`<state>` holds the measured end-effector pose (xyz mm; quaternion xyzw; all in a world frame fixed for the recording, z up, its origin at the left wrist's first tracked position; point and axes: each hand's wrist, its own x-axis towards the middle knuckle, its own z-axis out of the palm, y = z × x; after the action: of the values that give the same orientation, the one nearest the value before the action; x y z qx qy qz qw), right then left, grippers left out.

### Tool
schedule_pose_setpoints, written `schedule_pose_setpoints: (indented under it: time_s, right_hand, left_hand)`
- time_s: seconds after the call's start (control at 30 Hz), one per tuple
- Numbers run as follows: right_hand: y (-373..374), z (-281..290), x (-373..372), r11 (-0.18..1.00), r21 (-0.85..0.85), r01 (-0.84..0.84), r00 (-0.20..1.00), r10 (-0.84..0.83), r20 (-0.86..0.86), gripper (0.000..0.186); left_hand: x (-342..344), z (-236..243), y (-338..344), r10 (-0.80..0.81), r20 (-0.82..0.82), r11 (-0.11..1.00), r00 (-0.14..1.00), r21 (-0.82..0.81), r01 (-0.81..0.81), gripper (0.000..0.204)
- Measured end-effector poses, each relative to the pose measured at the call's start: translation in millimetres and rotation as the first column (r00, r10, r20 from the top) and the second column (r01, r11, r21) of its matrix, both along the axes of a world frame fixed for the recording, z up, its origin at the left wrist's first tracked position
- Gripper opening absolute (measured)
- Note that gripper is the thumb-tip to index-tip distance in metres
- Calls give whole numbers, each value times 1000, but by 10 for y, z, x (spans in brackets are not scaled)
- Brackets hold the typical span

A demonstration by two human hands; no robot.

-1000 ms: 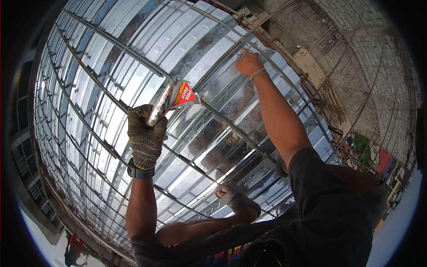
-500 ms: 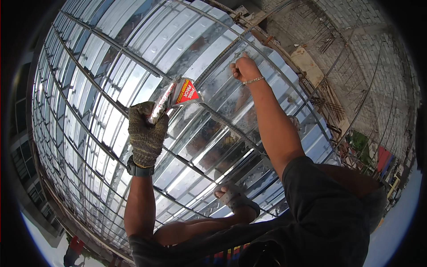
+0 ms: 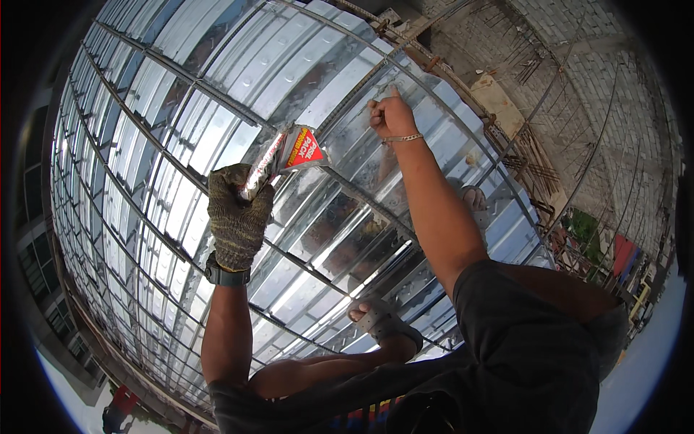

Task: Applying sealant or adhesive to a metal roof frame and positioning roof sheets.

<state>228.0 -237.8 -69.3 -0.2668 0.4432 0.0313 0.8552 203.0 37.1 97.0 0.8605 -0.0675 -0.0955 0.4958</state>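
My left hand, in a dark knitted work glove, is closed around a crumpled silver foil packet with red and yellow printing. The packet's wide end points away to the right, above a steel bar. My bare right hand, a chain bracelet at its wrist, is low over the shiny ribbed metal decking near its far right edge. One digit stretches forward at the sheet; the other fingers curl in, and whether they hold anything is hidden. A grey smear marks the sheet around that hand.
Steel reinforcing bars cross above the decking in a grid. My sandalled foot stands on the sheets between bars; another foot shows beside my right forearm. Past the right edge, the ground drops to a lower level with a block wall.
My right hand has shifted slightly left and toward the far side, with one digit now stretched farther forward. My left hand and the foil packet stay almost in place.
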Motion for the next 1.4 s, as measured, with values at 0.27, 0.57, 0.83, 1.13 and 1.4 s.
schedule_pose_setpoints:
  time_s: [0.27, 0.57, 0.83, 1.13, 1.4]
  right_hand:
    - [-44, -287, 131, 831, 434, 348, 905, -419, 75, 11]
    - [123, -126, 101, 946, 276, 171, 902, -263, 343, 78]
    - [-56, -279, 123, 982, 179, 56, 984, -84, 155, 75]
    - [118, -324, 251, 971, 211, 111, 966, -155, 208, 72]
    - [312, -232, 82, 997, 46, 65, 944, -77, 322, 83]
  left_hand:
    - [-52, 44, 41, 25, -28, 1000, 999, -17, -25, 28]
    - [-50, 63, 42, 37, -47, 998, 998, -43, -40, 28]
    - [-32, 71, -21, 28, -55, 998, 998, -46, -31, 28]
    - [-12, -12, -22, 23, -58, 998, 998, -54, -26, 28]
    - [80, -38, -132, -38, -47, 997, 998, -71, 34, 30]
